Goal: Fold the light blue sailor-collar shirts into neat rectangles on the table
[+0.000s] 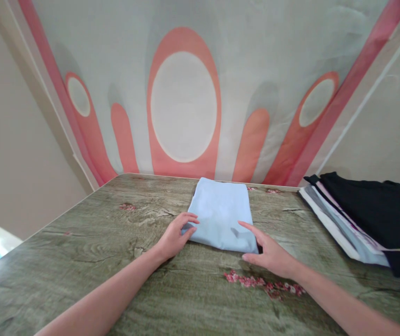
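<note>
A folded light-blue cloth (221,215) lies at the centre of the frame on the wood-grain tabletop (81,242), its long axis running away from the person toward the far edge, where a pink-and-grey patterned sheet (182,102) hangs behind. The left hand (175,235) sits at the cloth's near-left corner, fingers (189,223) loosely spread and curled onto the edge of the fabric, touching it rather than pinching it. The right hand (270,254) lies at the near-right corner, open and flat, its fingers (251,228) stretched along the cloth's right side and lower edge (the thumb rests on the tabletop just below the corner). Neither hand is closed on anything. The cloth lies straight ahead of both hands and between them, and both are about equally near, each at its own corner. At the right of the frame, well apart from the hands, a stack of folded garments (364,219) rests on the tabletop, black on top with pale layers beneath.
</note>
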Demonstrator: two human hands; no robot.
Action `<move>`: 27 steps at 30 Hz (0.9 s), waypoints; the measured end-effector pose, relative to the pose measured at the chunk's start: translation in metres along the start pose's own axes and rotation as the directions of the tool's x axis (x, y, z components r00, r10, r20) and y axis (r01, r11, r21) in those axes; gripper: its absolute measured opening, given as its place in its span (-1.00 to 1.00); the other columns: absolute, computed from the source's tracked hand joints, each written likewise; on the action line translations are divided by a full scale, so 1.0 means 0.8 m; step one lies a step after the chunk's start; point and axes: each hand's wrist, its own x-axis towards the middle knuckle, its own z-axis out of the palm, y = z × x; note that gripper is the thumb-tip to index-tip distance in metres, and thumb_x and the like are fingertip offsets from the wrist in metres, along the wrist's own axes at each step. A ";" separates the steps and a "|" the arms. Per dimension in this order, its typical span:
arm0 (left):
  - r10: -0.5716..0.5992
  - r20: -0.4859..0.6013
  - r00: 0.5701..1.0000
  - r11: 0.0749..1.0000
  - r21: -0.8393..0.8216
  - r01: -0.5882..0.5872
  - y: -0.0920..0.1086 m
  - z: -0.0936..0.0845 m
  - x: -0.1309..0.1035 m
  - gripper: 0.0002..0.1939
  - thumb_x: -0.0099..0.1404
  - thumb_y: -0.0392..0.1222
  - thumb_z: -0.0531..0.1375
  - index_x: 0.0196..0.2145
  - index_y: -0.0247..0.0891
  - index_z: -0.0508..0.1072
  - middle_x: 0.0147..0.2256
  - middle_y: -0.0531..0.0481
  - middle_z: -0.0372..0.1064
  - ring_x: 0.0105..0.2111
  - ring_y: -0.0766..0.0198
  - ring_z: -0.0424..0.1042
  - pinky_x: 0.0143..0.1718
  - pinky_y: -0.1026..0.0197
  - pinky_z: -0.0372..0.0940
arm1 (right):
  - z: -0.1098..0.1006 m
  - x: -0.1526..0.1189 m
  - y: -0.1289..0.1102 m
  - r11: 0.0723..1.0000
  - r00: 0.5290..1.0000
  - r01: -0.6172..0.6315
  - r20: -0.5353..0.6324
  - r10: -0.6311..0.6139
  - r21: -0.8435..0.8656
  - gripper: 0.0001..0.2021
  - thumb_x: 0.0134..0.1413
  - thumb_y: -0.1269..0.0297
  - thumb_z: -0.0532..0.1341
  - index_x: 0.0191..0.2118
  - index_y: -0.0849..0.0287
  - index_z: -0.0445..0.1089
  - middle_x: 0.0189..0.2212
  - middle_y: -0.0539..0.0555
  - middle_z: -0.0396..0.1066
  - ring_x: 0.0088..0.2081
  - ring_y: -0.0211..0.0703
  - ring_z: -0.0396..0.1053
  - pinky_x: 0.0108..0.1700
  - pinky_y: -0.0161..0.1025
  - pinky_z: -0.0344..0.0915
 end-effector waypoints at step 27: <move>0.123 0.596 0.793 0.790 0.425 -0.442 0.099 0.050 0.002 -0.39 0.33 0.16 -0.14 0.24 -0.14 -0.07 0.26 -0.08 -0.19 0.23 0.10 -0.14 0.20 -0.07 -0.24 | -0.011 0.002 -0.014 0.989 0.985 -0.144 0.101 0.141 0.018 -0.77 0.06 0.23 0.09 -0.23 0.24 0.38 -0.59 -0.07 0.23 -0.55 -0.34 0.12 -0.51 -0.37 0.01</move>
